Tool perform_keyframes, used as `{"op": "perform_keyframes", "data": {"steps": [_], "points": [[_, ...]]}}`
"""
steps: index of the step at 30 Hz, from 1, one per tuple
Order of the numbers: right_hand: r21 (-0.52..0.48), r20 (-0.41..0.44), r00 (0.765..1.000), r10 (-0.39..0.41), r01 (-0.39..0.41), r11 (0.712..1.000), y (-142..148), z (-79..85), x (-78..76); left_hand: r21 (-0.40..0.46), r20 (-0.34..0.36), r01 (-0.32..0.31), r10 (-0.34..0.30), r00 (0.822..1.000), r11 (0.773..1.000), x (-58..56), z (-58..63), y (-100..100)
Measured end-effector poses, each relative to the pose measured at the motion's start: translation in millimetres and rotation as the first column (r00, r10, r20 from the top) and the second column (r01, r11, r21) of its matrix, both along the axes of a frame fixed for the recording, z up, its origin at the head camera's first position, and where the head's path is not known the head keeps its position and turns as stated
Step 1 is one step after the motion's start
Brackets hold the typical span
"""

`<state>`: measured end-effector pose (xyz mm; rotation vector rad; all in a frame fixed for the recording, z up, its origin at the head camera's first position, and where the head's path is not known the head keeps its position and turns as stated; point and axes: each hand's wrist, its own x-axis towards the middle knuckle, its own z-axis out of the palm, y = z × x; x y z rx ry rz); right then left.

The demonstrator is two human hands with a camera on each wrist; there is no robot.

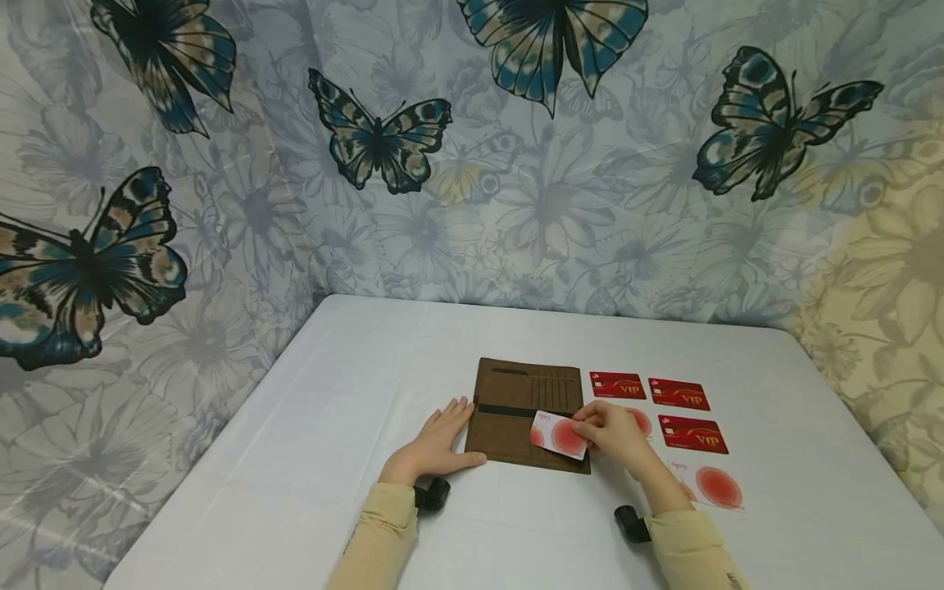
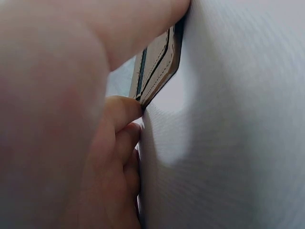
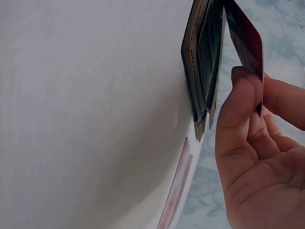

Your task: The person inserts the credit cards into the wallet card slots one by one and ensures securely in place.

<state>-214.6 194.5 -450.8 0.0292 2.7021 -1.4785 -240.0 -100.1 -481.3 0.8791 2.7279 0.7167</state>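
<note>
A brown wallet (image 1: 496,436) lies spread open on the table, card slots along its far half. My left hand (image 1: 441,442) rests flat at its left edge, fingers extended and thumb by the near left corner; the left wrist view shows the fingertips against the stitched wallet edge (image 2: 159,62). Between thumb and fingers, my right hand (image 1: 615,434) pinches a white card with a pink circle (image 1: 555,433), tilted over the wallet's near right part. From the right wrist, that card's dark red underside (image 3: 248,43) stands apart from the layered wallet edge (image 3: 202,62).
Right of the wallet lie three red VIP cards (image 1: 617,385) on the white table (image 1: 295,442). Two more white cards with pink circles are there: one (image 1: 640,420) partly behind my right hand, another (image 1: 717,487) by the right forearm. A butterfly-patterned cloth (image 1: 553,205) hangs behind.
</note>
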Motion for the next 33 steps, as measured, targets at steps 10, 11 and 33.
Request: {"op": "perform_keyframes", "data": {"steps": [10,11,33], "points": [[0.061,0.062,0.997,0.041,-0.044,0.997,-3.6,1.8,0.0,-0.001,0.003,-0.004,0.004,1.0,1.0,-1.1,1.3,-0.8],[0.07,0.064,0.997,0.042,-0.046,0.996,-4.0,2.2,-0.7,-0.005,0.004,-0.007,0.007,1.0,1.0,-1.2,1.3,-1.0],[0.225,-0.009,0.998,0.06,-0.057,0.973,-22.5,1.7,-12.2,-0.018,0.003,-0.015,0.015,1.0,1.0,-1.6,-2.1,0.2]]}}
